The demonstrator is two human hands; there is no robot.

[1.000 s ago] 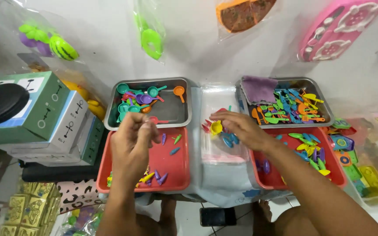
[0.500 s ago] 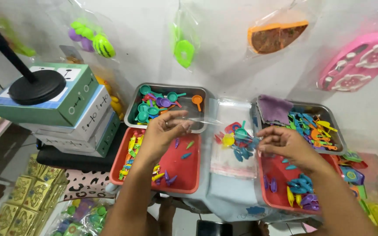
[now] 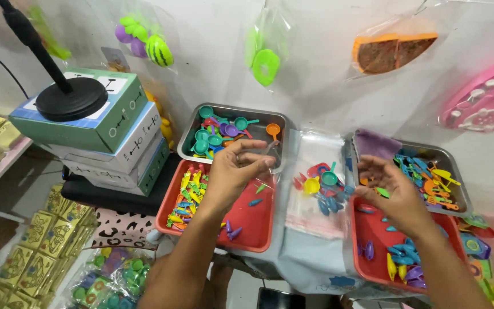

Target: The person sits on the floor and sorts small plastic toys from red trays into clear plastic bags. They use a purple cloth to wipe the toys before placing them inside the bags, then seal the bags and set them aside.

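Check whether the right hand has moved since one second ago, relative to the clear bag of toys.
Yes. The right hand was over the clear bag before; now it is off to the bag's right, above the right red tray.

Bright, even light; slight wide-angle distortion.

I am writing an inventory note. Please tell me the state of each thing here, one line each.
left hand: fingers pinched over left red tray
right hand: open, cupped, apparently empty
clear bag: flat, toys inside
left steel tray: partly filled
right red tray: few pieces
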